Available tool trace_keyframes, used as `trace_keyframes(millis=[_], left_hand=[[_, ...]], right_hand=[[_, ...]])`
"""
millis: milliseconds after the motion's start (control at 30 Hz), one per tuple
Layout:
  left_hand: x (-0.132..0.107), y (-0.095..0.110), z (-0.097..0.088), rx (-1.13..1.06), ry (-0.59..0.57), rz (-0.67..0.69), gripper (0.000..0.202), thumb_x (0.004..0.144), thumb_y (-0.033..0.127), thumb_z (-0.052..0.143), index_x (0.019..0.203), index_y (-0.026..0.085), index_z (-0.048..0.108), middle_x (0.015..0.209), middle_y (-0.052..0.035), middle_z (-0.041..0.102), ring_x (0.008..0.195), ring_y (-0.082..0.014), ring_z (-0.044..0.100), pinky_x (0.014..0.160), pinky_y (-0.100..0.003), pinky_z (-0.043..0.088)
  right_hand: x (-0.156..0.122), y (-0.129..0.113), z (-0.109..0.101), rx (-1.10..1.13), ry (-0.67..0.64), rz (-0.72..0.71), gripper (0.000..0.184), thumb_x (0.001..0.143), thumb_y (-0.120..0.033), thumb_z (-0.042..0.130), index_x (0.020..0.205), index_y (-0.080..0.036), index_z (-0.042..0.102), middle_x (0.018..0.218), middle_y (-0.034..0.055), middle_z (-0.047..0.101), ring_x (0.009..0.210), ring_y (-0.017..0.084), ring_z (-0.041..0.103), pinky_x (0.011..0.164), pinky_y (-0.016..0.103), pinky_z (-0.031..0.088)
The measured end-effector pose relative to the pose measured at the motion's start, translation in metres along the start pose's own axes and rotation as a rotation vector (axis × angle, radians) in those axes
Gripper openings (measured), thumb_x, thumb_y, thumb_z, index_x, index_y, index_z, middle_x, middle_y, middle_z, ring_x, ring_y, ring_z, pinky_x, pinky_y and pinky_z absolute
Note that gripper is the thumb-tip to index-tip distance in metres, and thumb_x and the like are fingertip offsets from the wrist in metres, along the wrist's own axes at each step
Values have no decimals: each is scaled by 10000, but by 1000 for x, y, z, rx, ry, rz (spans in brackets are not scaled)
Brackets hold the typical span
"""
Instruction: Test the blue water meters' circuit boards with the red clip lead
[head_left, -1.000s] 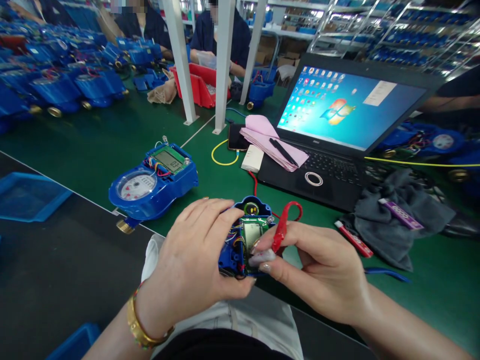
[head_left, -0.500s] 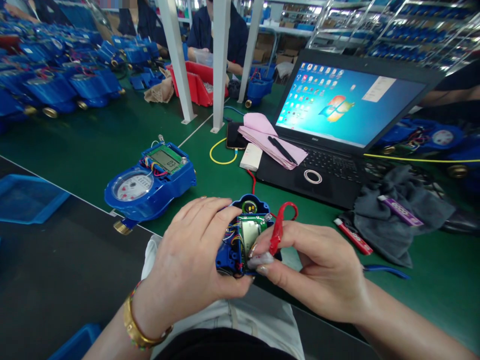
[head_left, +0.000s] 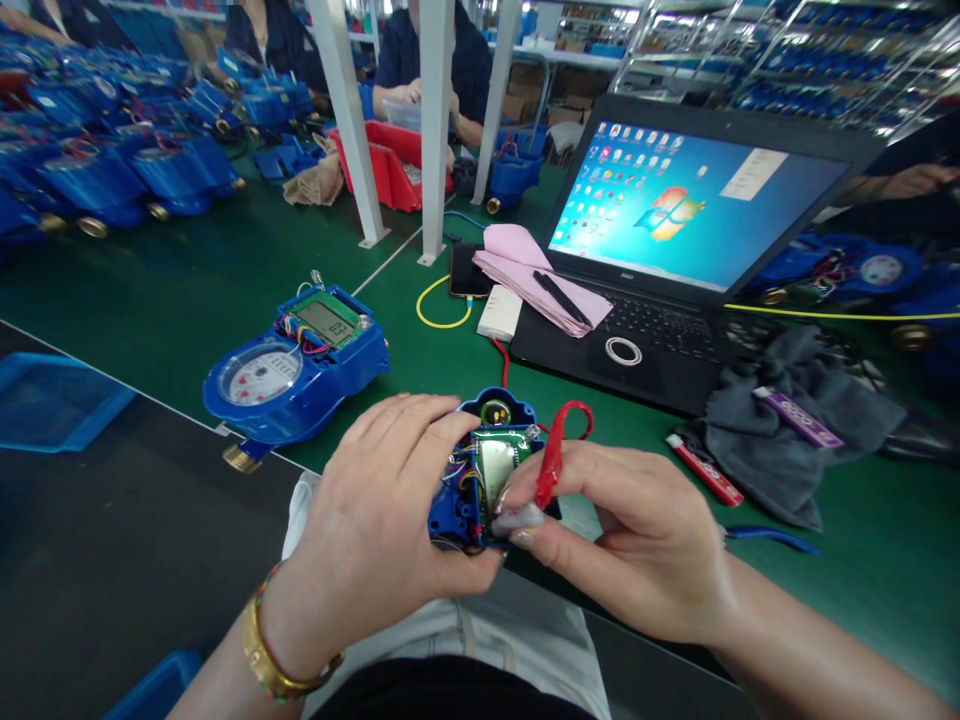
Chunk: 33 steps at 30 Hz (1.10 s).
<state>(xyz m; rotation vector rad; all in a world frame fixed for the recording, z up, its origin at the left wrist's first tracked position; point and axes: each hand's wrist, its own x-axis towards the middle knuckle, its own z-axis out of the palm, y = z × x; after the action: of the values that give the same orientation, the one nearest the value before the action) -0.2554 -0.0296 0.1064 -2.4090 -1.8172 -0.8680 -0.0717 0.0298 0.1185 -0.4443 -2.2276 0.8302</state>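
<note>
My left hand (head_left: 394, 490) is wrapped around a blue water meter (head_left: 448, 515) at the table's front edge, covering much of its left side. An LCD screen (head_left: 496, 462) on a green circuit board and several coloured wires show in the meter's open housing. Between thumb and fingers, my right hand (head_left: 637, 540) pinches a small greyish-white connector-like piece (head_left: 517, 518) against the board's lower edge. A red taped lead (head_left: 551, 468) rises from that piece and loops behind. To the left stands a second water meter (head_left: 322, 390), its dial and lit display facing up.
A laptop (head_left: 667, 365) stands behind my hands, with pink paper (head_left: 517, 265), a pen and a tape ring on it. At right lie a grey cloth (head_left: 765, 470), a red tube (head_left: 705, 470) and blue-handled pliers (head_left: 772, 538). White posts (head_left: 435, 130) rise beyond; co-workers sit behind.
The whole view has shifted slightly, with things appearing a little further left. My hands keep the same grip on the meter and the small piece. A co-worker's hands at the back have risen.
</note>
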Motion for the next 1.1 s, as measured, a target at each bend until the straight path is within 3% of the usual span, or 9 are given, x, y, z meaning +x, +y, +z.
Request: trace_keyframes(millis=[200, 600, 1100], left_hand=[[0, 0, -1, -9, -16, -6, 558, 598, 329, 613, 1116, 125, 584, 1180, -121, 604, 1103, -276, 548, 982, -439, 434], [2, 0, -2, -26, -37, -16, 555, 594, 316, 604, 1119, 136, 579, 1171, -109, 598, 1091, -270, 547, 975, -429, 430], [8, -6, -1, -16, 18, 30, 561, 563, 275, 594, 1101, 126, 541, 1108, -126, 600, 1022, -288, 564, 903, -455, 472]], right_hand=[[1, 1, 0, -77, -29, -84, 91, 836, -87, 604, 903, -149, 597, 783, 35, 684, 730, 128, 645, 692, 209, 522], [-2, 4, 2, -65, -83, -118, 82, 866, -94, 566, 939, -121, 592, 815, 66, 671, 752, 145, 618, 695, 245, 509], [-2, 10, 11, -60, -37, -125, 80, 883, -102, 505, 939, -125, 559, 787, 72, 626, 696, 165, 575, 630, 278, 486]])
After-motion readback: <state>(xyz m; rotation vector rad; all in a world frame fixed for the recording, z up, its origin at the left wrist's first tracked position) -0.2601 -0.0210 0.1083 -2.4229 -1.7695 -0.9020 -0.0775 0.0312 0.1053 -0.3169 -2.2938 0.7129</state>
